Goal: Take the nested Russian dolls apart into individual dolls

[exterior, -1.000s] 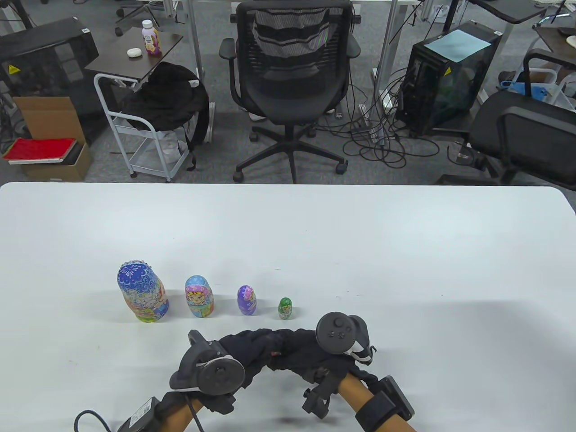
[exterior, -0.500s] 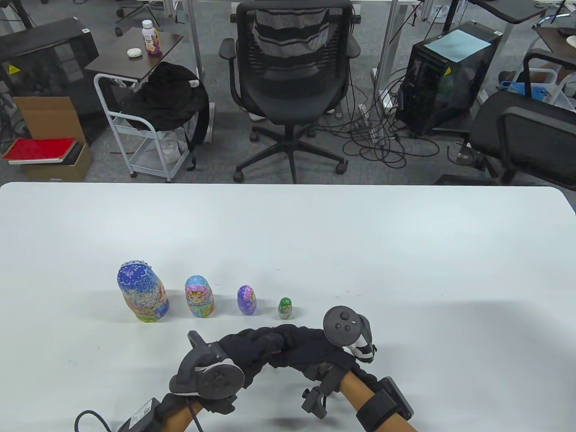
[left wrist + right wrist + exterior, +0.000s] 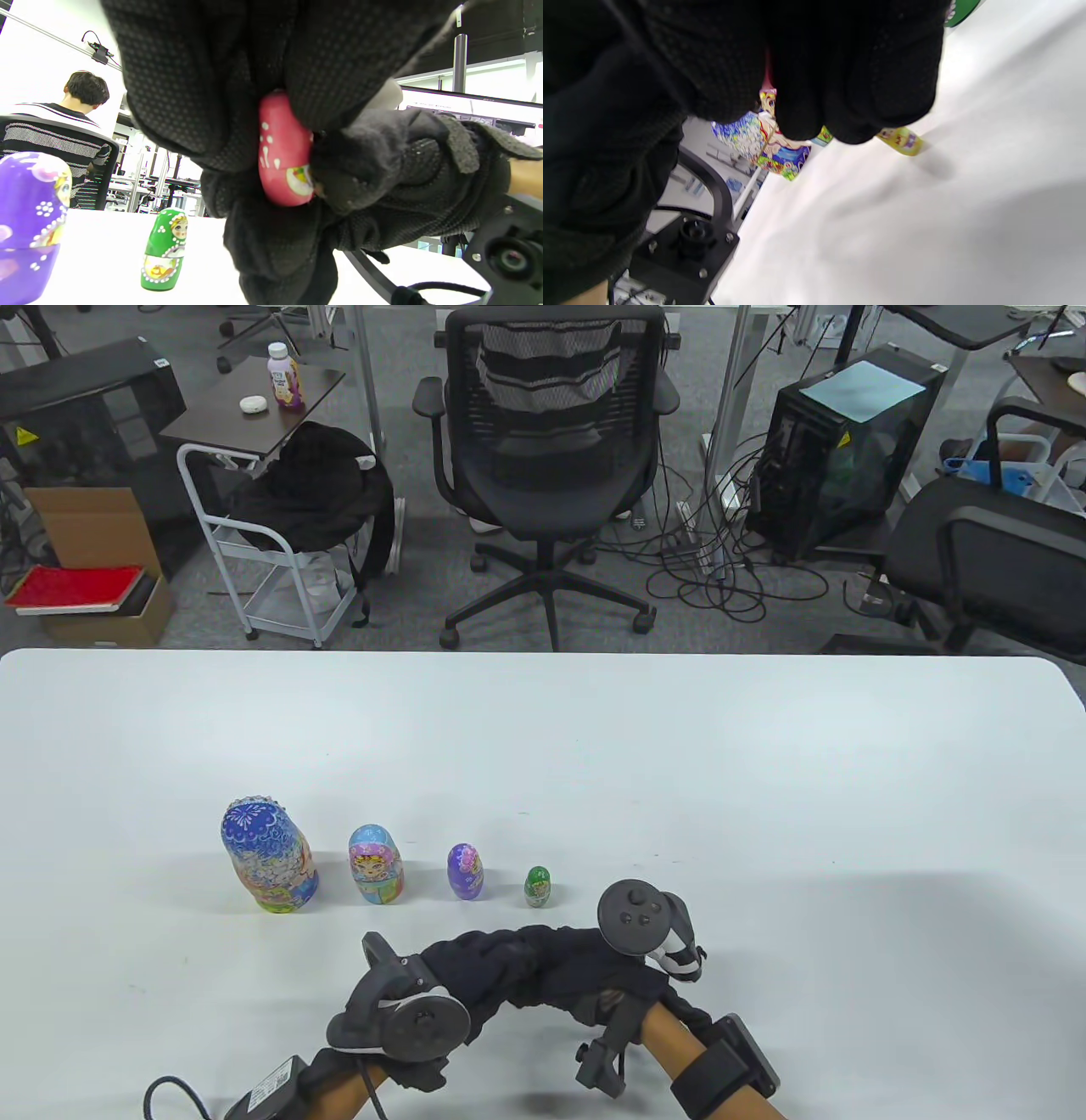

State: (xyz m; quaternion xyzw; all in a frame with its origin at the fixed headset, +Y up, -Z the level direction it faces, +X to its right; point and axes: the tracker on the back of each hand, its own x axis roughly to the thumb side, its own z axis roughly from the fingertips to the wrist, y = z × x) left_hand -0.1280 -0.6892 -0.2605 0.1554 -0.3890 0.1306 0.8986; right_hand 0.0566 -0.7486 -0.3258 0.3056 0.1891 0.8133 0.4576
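From the table view, four dolls stand upright in a row on the white desk (image 3: 594, 746), well apart: the big blue doll (image 3: 269, 857), the light-blue doll (image 3: 376, 865), the purple doll (image 3: 466, 872) and the small green doll (image 3: 538, 887). Just in front of them, the left hand (image 3: 475, 976) and right hand (image 3: 585, 963) meet, fingers touching.

In the left wrist view, both hands pinch a little pink doll (image 3: 283, 152) between gloved fingers (image 3: 199, 84) (whether it is one piece or two halves is hidden).

The right wrist view shows only dark fingers (image 3: 840, 72) curled closed over a red sliver.

The risk, I judge: the glossy pink doll could pop free and knock the green doll over.
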